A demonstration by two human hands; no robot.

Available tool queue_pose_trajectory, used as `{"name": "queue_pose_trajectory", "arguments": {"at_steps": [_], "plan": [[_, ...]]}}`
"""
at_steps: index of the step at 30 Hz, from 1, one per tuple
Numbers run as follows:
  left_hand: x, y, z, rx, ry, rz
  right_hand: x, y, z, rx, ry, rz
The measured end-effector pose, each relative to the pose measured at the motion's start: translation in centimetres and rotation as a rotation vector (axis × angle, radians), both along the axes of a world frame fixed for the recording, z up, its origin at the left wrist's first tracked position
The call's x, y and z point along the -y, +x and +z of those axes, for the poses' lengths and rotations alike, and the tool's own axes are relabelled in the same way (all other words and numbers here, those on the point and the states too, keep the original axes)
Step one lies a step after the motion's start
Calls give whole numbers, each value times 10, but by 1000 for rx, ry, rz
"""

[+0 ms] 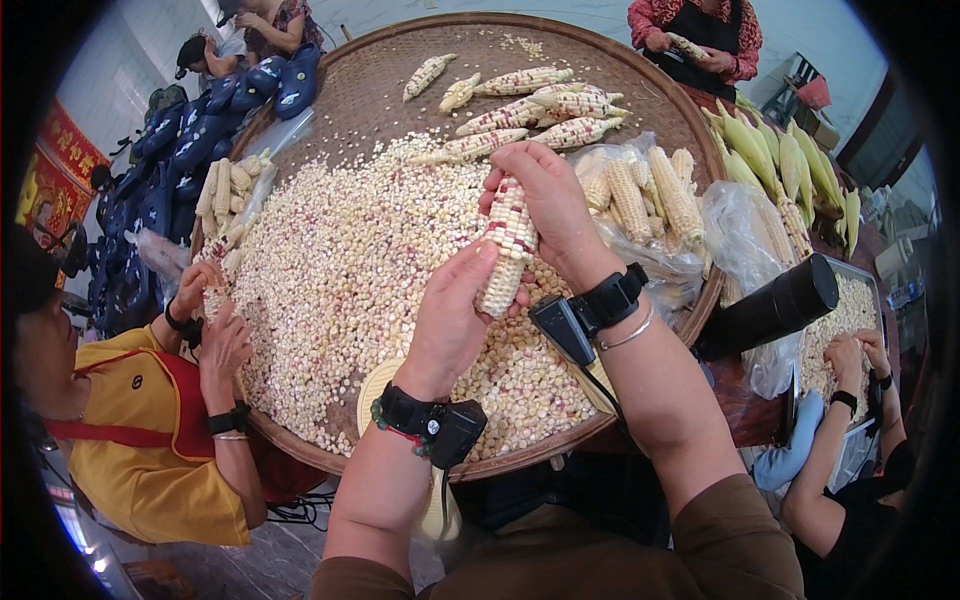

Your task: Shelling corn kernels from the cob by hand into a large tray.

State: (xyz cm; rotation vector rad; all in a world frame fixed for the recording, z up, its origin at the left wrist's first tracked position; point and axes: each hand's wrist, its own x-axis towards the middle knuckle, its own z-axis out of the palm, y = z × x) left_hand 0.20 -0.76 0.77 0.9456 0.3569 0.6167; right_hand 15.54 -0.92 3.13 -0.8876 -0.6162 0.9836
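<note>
Holding one corn cob (512, 228) between two hands, both closed on it: left hand (452, 300) around the lower part, thumb laid against its side; right hand (553, 200) curled over the upper end. Cob: cream and dark red, tilted, above a broad bed of loose kernels (330, 260). Kernels: spread across a round woven tray (372, 90). Far part of tray: a group of speckled ears (545, 105). Right side: bare cobs (628, 200) in clear plastic; outside the rim, a black cylinder (775, 308) and green-husked corn (790, 160). Left side: more bare cobs (222, 190), a co-worker in a yellow shirt (150, 440), dark blue shoes (295, 85) in a heap.
</note>
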Motion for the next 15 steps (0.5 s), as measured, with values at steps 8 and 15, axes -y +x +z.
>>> {"name": "queue_pose_trajectory", "arguments": {"at_steps": [8, 15], "plan": [[-5, 1, -4, -11, -40, 6, 0, 1, -1, -18, 11, 4], [-5, 0, -1, 7, -120, -8, -2, -2, -2, 0, -2, -2]]}}
